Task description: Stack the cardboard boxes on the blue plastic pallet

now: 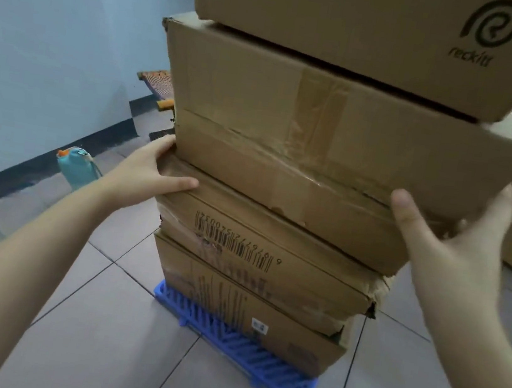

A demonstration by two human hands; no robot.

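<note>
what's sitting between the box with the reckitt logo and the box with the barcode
In the head view, one taped box lies between the logo box above and the barcode box below; both hands, left hand and right hand, are at its lower corners.

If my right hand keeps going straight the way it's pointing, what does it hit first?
Probably the right end of the taped cardboard box, third up in the stack; your right hand already looks nearly against it, though depth is unclear.

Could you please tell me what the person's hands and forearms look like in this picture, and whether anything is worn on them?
Both the left hand and the right hand are bare: no gloves, rings, watch or wristband show. The forearms are bare too, with no sleeve in view up to the picture's edge. No markings or tattoos are visible.
</note>
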